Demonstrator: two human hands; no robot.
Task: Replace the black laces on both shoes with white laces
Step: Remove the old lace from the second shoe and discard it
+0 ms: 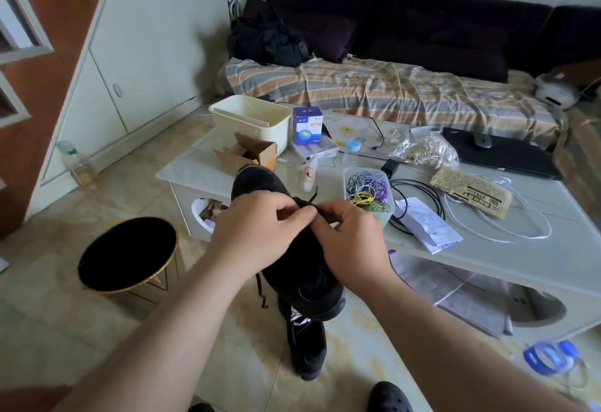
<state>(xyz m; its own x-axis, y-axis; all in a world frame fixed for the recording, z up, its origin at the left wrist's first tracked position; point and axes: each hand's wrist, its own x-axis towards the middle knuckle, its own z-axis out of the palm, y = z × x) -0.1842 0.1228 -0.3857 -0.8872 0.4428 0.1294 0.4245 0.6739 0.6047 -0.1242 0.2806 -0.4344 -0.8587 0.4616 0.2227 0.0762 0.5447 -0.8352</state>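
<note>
a: what are the hands doing?
b: the left hand and the right hand are both pinching the black lace with curled fingertips, meeting over the top of a black shoe that is being held up in the air in front of the table. one loose end of the lace is sticking up past the fingers and another is dangling below the left wrist.

a: and the other shoe?
b: the second black shoe is lying on the tiled floor just under the held one, showing white lacing near its top.

a: any white lace lying around?
b: a white lace is looping across the pale glossy tabletop to the right, well apart from the hands.

a: any writing?
b: a blue and white box is carrying red chinese characters, too small to read surely. a folded newspaper is showing dense print, unreadable.

a: containers?
b: a clear plastic tub beside the right hand is holding coloured rubber bands. a cream bin is standing behind an open cardboard box; their contents are hidden.

a: anything else?
b: a round black stool with a gold wire frame is standing on the floor at left.
</note>
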